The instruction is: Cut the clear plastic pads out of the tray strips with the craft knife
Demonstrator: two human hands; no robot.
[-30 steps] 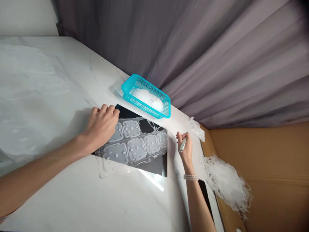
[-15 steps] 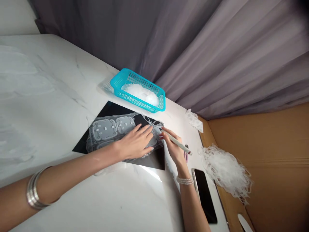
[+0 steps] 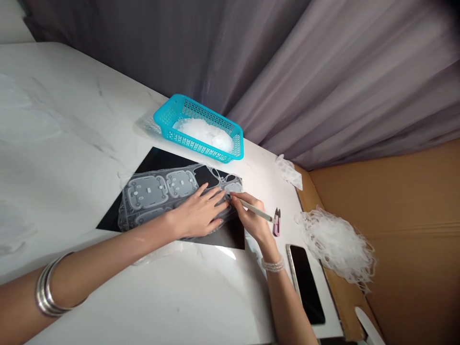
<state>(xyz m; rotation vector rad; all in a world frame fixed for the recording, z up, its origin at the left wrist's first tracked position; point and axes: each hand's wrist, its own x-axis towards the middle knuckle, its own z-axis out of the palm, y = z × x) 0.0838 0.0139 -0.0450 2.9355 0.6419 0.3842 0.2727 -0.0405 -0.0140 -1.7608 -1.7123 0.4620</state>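
Observation:
A translucent moulded sheet (image 3: pixel 158 191) with several rounded square pads lies on a black mat (image 3: pixel 158 160) on the white marble table (image 3: pixel 72 124). My left hand (image 3: pixel 201 213) rests flat on the sheet's right part, fingers stretched out. My right hand (image 3: pixel 251 218) grips a slim white pen-like tool (image 3: pixel 257 213), its tip touching the sheet just right of my left fingertips.
A turquoise basket (image 3: pixel 199 139) with white pieces stands behind the mat by the grey curtain. Small pink snips (image 3: pixel 276 223), a dark phone (image 3: pixel 305 282) and a heap of white plastic trimmings (image 3: pixel 338 247) lie to the right. Brown cardboard (image 3: pixel 406 230) borders the table's right edge.
My left hand slid from the sheet's left end to its right part and flattened. My right hand brought the tool's tip onto the sheet. The view shifted, revealing the phone and snips.

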